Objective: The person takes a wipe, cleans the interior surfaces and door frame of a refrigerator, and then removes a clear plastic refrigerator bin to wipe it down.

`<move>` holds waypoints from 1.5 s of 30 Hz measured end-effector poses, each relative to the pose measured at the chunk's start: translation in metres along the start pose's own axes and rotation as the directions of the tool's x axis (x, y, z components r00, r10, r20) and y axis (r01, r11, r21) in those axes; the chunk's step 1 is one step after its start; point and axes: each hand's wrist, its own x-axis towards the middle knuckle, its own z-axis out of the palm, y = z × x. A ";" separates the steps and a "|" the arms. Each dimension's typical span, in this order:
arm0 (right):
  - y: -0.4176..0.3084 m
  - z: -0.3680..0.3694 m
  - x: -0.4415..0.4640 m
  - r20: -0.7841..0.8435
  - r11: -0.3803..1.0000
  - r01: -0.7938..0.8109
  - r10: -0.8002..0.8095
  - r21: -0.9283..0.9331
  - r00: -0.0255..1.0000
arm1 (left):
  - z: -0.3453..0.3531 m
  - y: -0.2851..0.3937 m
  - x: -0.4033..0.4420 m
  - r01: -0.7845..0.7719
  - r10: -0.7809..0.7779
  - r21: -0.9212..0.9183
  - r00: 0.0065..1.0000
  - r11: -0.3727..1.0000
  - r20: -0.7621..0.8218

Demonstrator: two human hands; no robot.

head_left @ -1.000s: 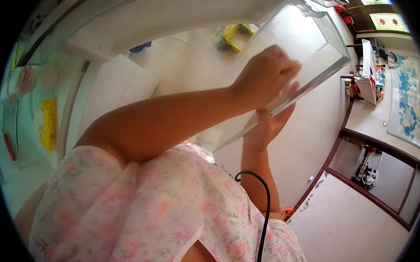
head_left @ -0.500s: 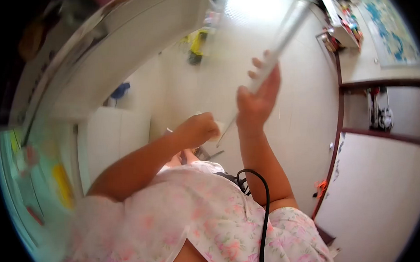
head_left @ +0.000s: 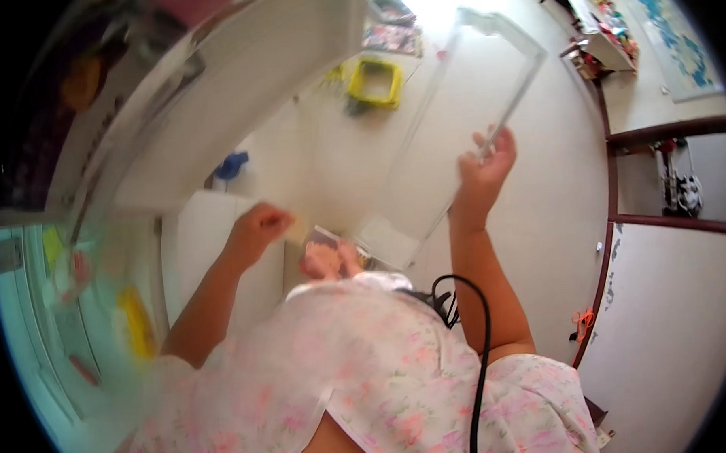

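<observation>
My right hand (head_left: pixel 481 181) grips a clear rectangular panel with a whitish rim (head_left: pixel 525 82) by its right long edge. The panel is tilted and the floor shows through it. To the left, my left hand (head_left: pixel 259 228) is closed, its fingers curled around a small pale cloth-like piece (head_left: pixel 297 228), blurred by motion. That hand is apart from the panel.
On the floor ahead lie a yellow-rimmed basket (head_left: pixel 375 83) and a blue object (head_left: pixel 231 166). A white appliance door (head_left: pixel 275 76) is at the upper left. Dark-edged shelving (head_left: pixel 667 136) lines the right. A black cable (head_left: pixel 486 326) hangs in front of my body.
The panel has turned from nearly edge-on to showing its broad face. My left hand has moved left, away from it, with the pale piece. My right hand has shifted right and slightly down.
</observation>
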 end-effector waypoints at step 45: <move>-0.037 0.020 0.009 0.045 0.921 0.127 -0.155 0.369 0.987 | 0.108 0.084 0.026 -0.613 0.401 0.317 0.748 0.724 0.530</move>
